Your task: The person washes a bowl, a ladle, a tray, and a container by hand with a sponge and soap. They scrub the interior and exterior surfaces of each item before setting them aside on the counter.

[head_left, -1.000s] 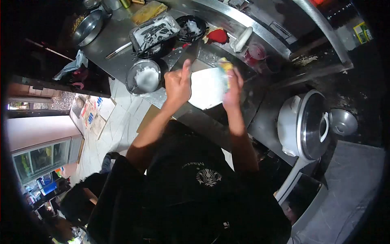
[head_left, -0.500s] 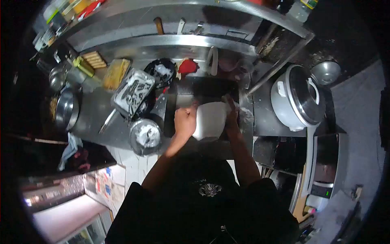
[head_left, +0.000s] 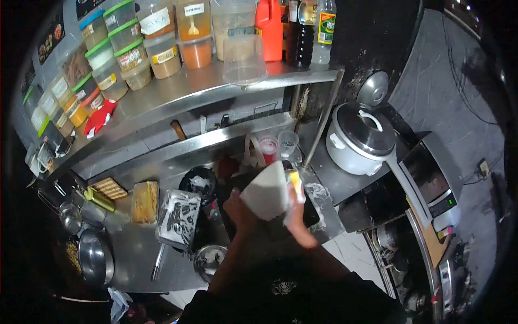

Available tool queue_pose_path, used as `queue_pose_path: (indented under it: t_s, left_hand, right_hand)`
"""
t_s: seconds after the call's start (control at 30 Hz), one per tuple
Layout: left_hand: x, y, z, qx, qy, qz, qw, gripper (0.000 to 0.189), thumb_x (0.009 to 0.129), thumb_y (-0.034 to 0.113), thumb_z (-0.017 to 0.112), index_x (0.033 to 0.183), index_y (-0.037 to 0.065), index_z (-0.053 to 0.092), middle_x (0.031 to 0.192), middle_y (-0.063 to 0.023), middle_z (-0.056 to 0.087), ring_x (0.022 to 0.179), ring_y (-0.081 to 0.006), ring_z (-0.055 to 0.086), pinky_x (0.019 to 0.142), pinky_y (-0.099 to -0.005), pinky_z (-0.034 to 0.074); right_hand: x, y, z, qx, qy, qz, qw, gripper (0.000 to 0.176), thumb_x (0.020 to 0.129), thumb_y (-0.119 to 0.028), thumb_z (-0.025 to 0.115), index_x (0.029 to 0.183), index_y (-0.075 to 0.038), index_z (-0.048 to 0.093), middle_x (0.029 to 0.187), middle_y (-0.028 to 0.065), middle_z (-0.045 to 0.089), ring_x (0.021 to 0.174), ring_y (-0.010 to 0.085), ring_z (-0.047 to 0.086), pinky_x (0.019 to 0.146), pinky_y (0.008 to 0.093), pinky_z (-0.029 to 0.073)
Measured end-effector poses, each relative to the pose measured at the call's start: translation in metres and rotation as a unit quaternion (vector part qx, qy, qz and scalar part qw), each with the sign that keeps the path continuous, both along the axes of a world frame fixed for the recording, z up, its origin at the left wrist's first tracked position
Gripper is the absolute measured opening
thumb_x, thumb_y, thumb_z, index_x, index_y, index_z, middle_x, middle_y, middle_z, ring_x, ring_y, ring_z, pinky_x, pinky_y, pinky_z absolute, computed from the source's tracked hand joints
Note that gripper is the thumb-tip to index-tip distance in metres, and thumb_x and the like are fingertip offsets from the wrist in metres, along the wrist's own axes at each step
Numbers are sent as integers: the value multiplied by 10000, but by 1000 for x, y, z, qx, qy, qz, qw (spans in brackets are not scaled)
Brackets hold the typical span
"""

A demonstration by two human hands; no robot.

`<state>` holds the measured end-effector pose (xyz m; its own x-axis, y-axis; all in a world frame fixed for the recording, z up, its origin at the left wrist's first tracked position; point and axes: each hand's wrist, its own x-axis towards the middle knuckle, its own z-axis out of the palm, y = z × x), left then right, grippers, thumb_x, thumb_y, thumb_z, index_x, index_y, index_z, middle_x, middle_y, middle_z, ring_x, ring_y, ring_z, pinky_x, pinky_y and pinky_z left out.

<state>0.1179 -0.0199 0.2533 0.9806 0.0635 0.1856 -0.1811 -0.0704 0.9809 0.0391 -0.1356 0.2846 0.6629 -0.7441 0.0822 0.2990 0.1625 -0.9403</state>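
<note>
A white container (head_left: pixel 265 193) hangs tilted over the dark sink (head_left: pixel 311 211). My left hand (head_left: pixel 237 209) grips its left edge with bent fingers. At its right side my right hand (head_left: pixel 295 208) is closed round a yellow and white sponge (head_left: pixel 294 182), which lies against the container's edge. Motion blurs the right fingers a little. Behind the container are a faucet (head_left: pixel 252 151), a pink cup (head_left: pixel 268 148) and a clear cup (head_left: pixel 288 142). Soap suds (head_left: pixel 319 202) lie on the sink's right rim.
Left of the sink are a soapy rectangular pan (head_left: pixel 178 220), a black pan (head_left: pixel 197 183), a soapy pot (head_left: pixel 209 261) and a metal bowl (head_left: pixel 96 257). A rice cooker (head_left: pixel 360 139) stands right. A steel shelf (head_left: pixel 189 86) with tubs and bottles spans the back.
The view has tipped up and turned, so the shelf's tubs and bottles now show. The container is tilted differently between my hands, and the yellow sponge in my right hand has come into sight.
</note>
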Motion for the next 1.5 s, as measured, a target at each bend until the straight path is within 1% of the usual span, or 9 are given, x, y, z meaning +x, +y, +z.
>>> queue_pose_path:
  t_s: [0.17,0.37,0.57,0.67,0.87,0.97,1.13,1.37,1.5]
  left_hand:
    - [-9,-8,-13,-182,30,-93,978,300,926,283,554,803,16,612,659,-94,604,539,-179,544,483,-378,380]
    - [-6,18,-27,-145,38,-97,984,273,933,273,548,868,19,624,682,-103,624,549,-212,567,494,-386,390]
    - [1,57,30,532,-237,-23,812,246,935,254,548,952,31,649,700,-119,644,551,-274,597,504,-396,406]
    - [-6,41,27,382,-334,-3,861,160,859,204,628,790,61,606,549,-62,540,443,-261,517,455,-389,408]
    - [9,26,64,-67,-151,100,981,321,894,216,574,597,107,526,488,-13,473,394,-160,461,411,-299,370]
    - [4,11,81,-504,189,-38,842,289,868,326,591,681,107,558,555,-21,532,432,-169,512,437,-287,434]
    - [3,-9,-12,-592,316,-271,690,419,872,473,519,976,83,632,908,-105,655,862,-287,639,798,-436,519]
    - [-55,10,17,-335,359,-246,836,497,903,402,483,1255,55,541,1178,-127,604,1116,-291,549,992,-443,421]
    - [-44,43,-135,-282,230,-297,883,436,911,321,506,1223,22,566,1060,-86,639,1048,-239,569,941,-396,440]
  right_hand:
    - [-6,13,24,422,-49,201,883,413,939,-404,452,1156,-90,612,1108,72,651,1029,224,612,892,390,487]
    - [23,-6,-46,267,-58,141,952,392,927,-401,501,1029,-46,629,968,68,659,874,208,632,802,358,509]
    - [13,-37,-42,-204,90,201,954,283,888,-338,619,899,-56,638,790,65,649,732,214,636,648,402,494]
    - [15,-26,-34,-611,112,54,782,268,844,-323,679,933,-71,660,876,125,645,815,302,629,721,405,509]
    - [9,-54,15,-594,-124,26,794,210,856,-303,630,910,-101,648,816,102,637,764,299,622,711,387,499]
    - [11,-70,13,-548,-105,66,827,222,852,-303,629,933,-97,642,828,111,636,770,309,620,719,397,499]
    - [-11,-81,-10,-499,-11,142,855,246,845,-302,628,970,-90,631,847,126,635,781,324,617,732,412,499]
    - [-40,-82,-63,-670,61,242,699,290,835,-302,627,1021,-80,617,874,148,634,797,346,612,750,434,499]
    - [-36,-78,-43,-743,3,271,612,318,830,-301,626,1051,-74,609,889,161,634,806,359,610,761,446,499]
